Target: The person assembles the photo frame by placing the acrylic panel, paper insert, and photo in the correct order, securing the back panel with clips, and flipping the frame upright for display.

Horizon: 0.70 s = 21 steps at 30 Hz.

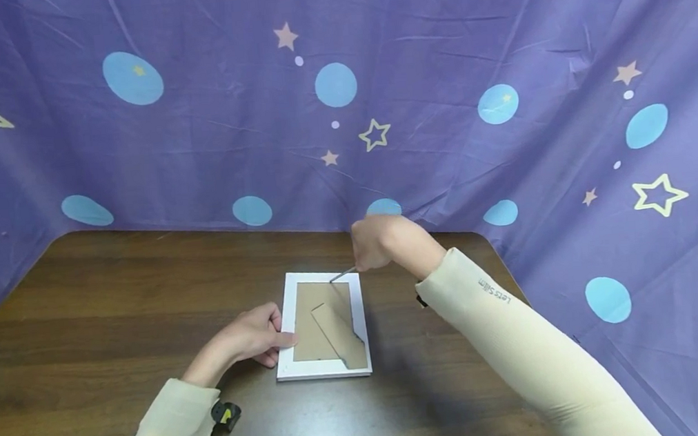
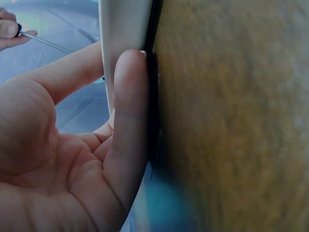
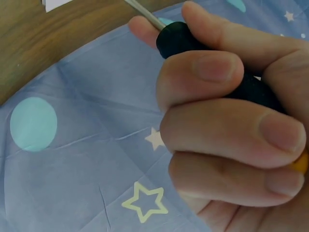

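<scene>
A white picture frame [image 1: 312,369] lies back side up on the table, its brown backing board [image 1: 307,305] and slanted stand flap [image 1: 337,333] showing. My left hand [image 1: 253,334] grips the frame's left edge, thumb over the white border; the left wrist view has a finger [image 2: 130,96] along its side. In my right hand [image 1: 376,242] is a screwdriver [image 3: 176,39] with a dark handle and a bit of yellow at the end, fingers wrapped round it. The metal shaft [image 1: 343,274] slants down to the backing's top edge, tip right at the white border.
The dark wooden table [image 1: 144,298] extends around the frame on all sides. A purple curtain [image 1: 223,132] with stars and blue dots hangs behind the table and along its sides. A small black device [image 1: 226,414] sits by my left cuff.
</scene>
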Each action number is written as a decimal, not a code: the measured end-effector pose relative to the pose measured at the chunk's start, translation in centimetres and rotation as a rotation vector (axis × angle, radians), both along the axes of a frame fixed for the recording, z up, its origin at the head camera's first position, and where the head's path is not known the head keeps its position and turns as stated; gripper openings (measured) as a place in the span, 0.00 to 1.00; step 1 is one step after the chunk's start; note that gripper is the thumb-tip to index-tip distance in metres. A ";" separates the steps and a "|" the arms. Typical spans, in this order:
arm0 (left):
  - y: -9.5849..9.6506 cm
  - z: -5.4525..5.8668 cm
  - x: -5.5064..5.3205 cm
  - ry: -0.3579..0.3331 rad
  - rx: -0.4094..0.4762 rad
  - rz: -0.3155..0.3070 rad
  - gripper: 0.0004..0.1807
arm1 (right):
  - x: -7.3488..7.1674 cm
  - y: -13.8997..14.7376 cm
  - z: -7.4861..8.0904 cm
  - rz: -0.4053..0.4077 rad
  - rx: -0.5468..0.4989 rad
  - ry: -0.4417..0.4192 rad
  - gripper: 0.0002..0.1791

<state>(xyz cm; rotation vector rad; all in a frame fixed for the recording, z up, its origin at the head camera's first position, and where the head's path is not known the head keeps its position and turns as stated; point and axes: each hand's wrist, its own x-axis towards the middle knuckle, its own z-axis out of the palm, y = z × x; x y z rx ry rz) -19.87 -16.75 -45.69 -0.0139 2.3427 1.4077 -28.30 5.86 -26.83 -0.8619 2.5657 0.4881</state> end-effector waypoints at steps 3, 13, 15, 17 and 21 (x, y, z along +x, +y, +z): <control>-0.2 0.0 0.0 0.000 -0.002 0.001 0.20 | 0.0 0.2 -0.2 0.076 0.013 -0.011 0.22; -0.3 -0.2 0.1 -0.010 -0.002 0.009 0.20 | -4.0 1.6 0.6 -0.224 -0.093 -0.254 0.17; -0.3 -0.2 0.1 -0.010 0.001 0.009 0.20 | -5.1 1.9 1.0 -0.284 -0.101 -0.298 0.12; -0.2 -0.1 0.1 -0.009 0.002 0.007 0.20 | -5.9 2.1 1.3 -0.319 -0.097 -0.328 0.08; -0.2 0.0 0.1 -0.011 0.003 0.002 0.20 | -6.4 1.8 1.8 -0.323 -0.068 -0.329 0.09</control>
